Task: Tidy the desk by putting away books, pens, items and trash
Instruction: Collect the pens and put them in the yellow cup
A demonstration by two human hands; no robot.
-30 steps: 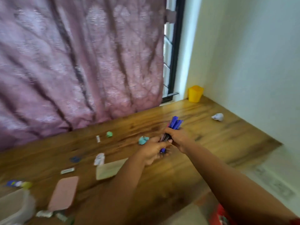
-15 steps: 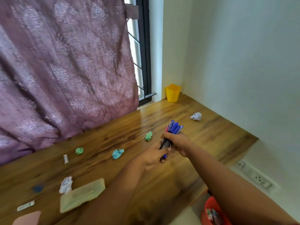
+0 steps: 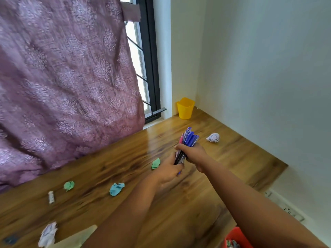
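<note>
Pens (image 3: 188, 140) above desk (image 3: 232, 158), outside cup (image 3: 185, 108)

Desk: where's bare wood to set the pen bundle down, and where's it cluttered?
Free: the desk strip between the yellow cup, the white paper ball and the right edge; also the near wood under the forearms. Crowded: left half, with green wads, blue wad and more scraps. Both hands grip the pens.

Soft daylight enters through the window (image 3: 138, 65) at the top, half veiled by the curtain (image 3: 62, 83) — the room is evenly bright, with a pale glare streak on the desk (image 3: 155, 138) below it. Motion blur smears the near clutter and both forearms — wide-angle distortion tilts the walls.
</note>
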